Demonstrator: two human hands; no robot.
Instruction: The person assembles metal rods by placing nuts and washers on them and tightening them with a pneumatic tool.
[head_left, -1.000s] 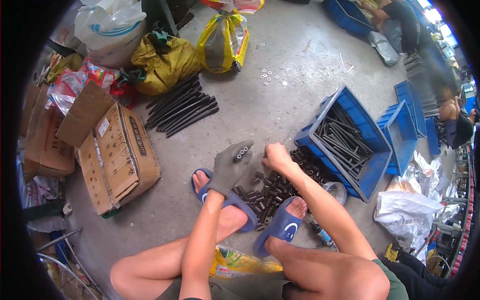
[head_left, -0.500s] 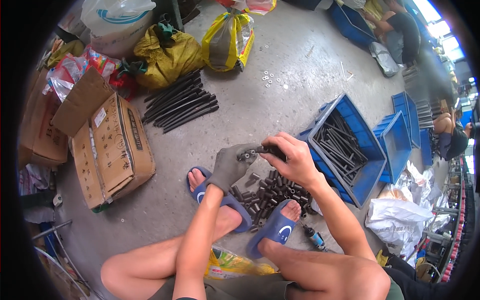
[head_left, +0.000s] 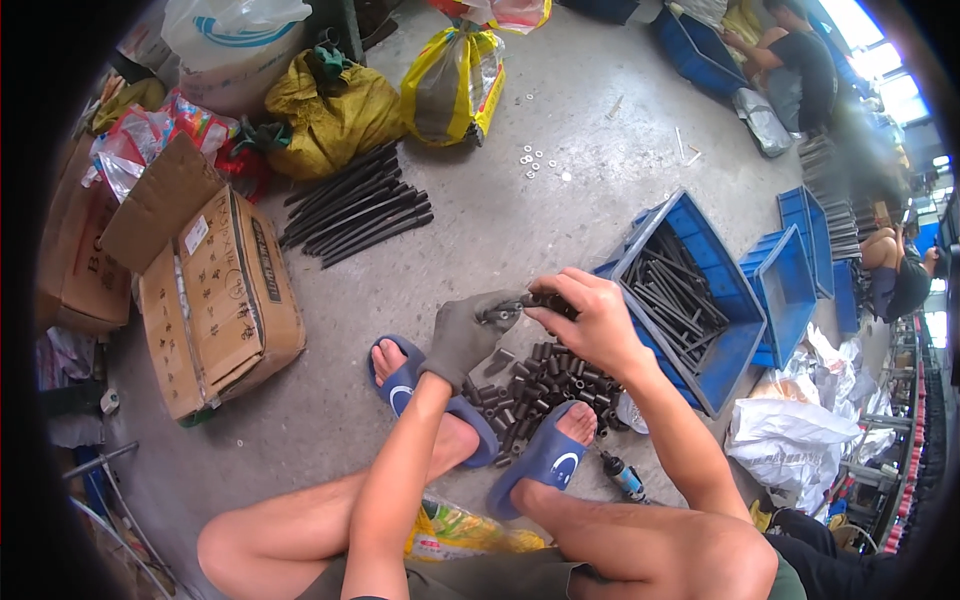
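1. Far left, an open cardboard box (head_left: pixel 215 290) sits on the concrete floor (head_left: pixel 500 230), and a bundle of long black rods (head_left: pixel 355 205) lies beyond it, matte and slender.
2. My left hand (head_left: pixel 465 335), in a grey knit glove, is clamped on one end of a short dark metal piece (head_left: pixel 515 305); a second ago it was held higher and nearer my toes.
3. My bare right hand (head_left: pixel 590 320) has moved in and now pinches the other end, so both hands meet on it.
4. Below them, a heap of stubby black sleeves (head_left: pixel 535 385) lies between my blue sandals (head_left: pixel 545 460).
5. To the right, a blue plastic crate (head_left: pixel 735 345) holds more dark rods.
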